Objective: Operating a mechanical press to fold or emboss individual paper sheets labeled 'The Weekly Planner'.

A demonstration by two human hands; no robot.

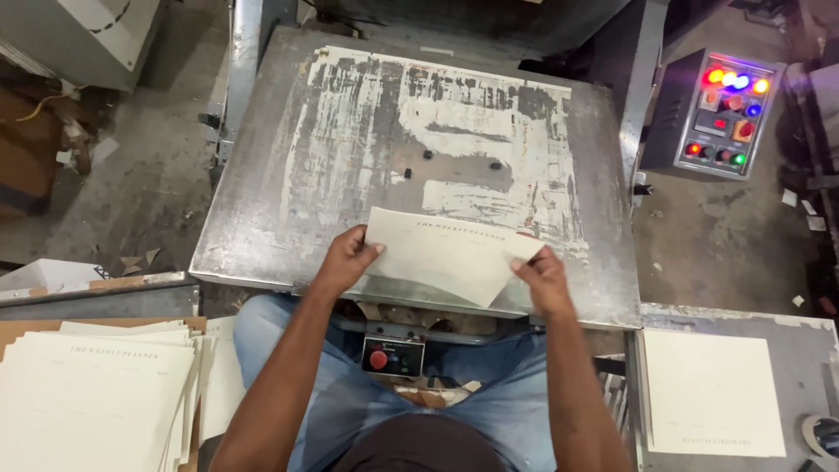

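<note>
The left hand (pixel 348 255) pinches the near left edge of a cream printed sheet (pixel 441 253), and the right hand (pixel 544 273) grips its near right corner, fingers closed on the paper, so the sheet is carried at both ends and stays flat rather than sagging. It lies tilted on the near middle of the metal platen (pixel 262 236), a worn grey worktop streaked with white residue, with two small black stops (pixel 461 161) farther in, probably as guides for a sheet's edge. Near left, within the left arm's reach, a thick stack of like sheets (pixel 96 398) is fanned on a brown board. Near right, a single sheet (pixel 712 392) rests on a side shelf. Below the platen, between the knees, sits a red push button (pixel 378 359); far right, a control box (pixel 717 114) with coloured lamps stands well apart.
</note>
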